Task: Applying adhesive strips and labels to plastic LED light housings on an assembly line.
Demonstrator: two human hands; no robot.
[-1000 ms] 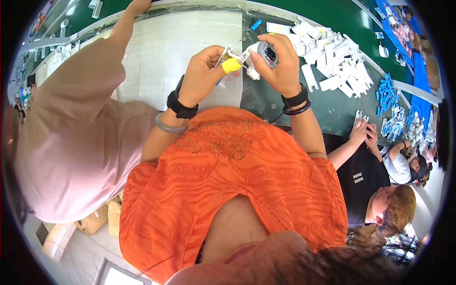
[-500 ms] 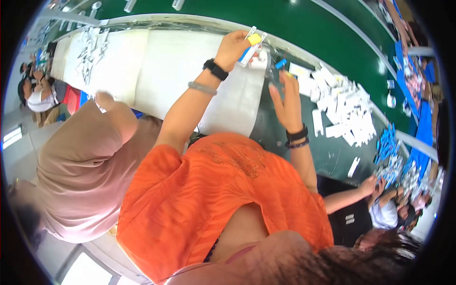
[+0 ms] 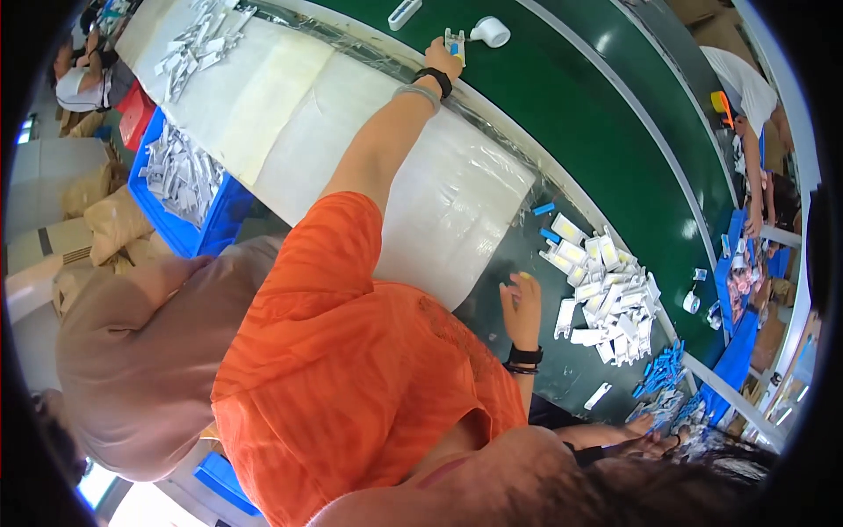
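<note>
My left arm reaches out over the edge of the green conveyor. There my left hand has its fingers closed on a small white plastic piece with a blue strip on it. Right beside the piece lies a white round cup-like part; I cannot tell whether the two are joined. My right hand hovers over the dark tabletop with fingers apart and slightly bent, holding nothing. One of its fingertips is yellow. Near it is a heap of white rectangular pieces, several with yellow panels. Two blue strips, one a loose blue strip, lie by the heap.
A pale sheet covers the table to my left, with white parts at its far end. A blue crate of white parts stands beside a co-worker in brown. Blue pieces lie at right near another person's hands.
My left hand has carried the white piece from above the sheet's edge out to the green conveyor. My right hand has drawn back toward me. The view has turned.
</note>
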